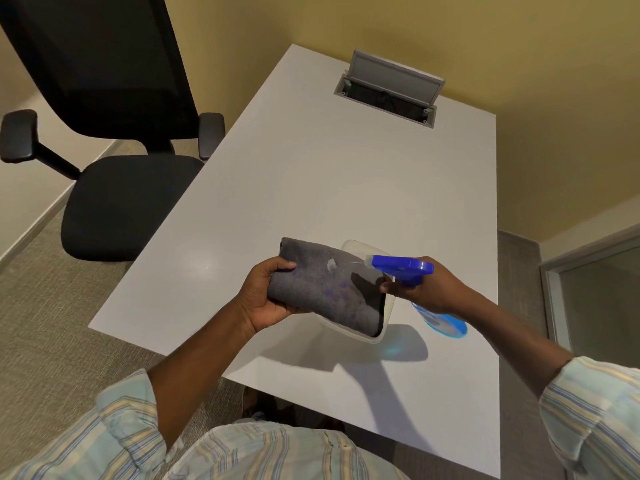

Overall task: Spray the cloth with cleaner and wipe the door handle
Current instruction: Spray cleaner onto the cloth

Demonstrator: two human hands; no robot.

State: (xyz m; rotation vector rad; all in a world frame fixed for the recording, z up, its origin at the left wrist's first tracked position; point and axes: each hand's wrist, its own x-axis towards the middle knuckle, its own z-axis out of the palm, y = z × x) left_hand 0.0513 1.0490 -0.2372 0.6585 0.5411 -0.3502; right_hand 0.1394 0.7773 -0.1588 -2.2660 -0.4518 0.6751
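Observation:
A folded grey cloth (pixel 325 282) is held up over the white table (pixel 311 174) by my left hand (pixel 266 296), thumb on top and fingers underneath. My right hand (pixel 426 289) grips a spray bottle (pixel 405 268) with a blue trigger head and blue liquid in its clear body. Its nozzle points left at the cloth from a few centimetres away. A thin stream runs from the nozzle to a small wet patch on the cloth. No door handle is in view.
Beneath the cloth a clear plastic container (pixel 381 327) sits on the table. A black office chair (pixel 117 161) stands at the table's left side. A grey cable box with its lid raised (pixel 391 88) is at the far end. A glass door panel (pixel 599 292) is at right.

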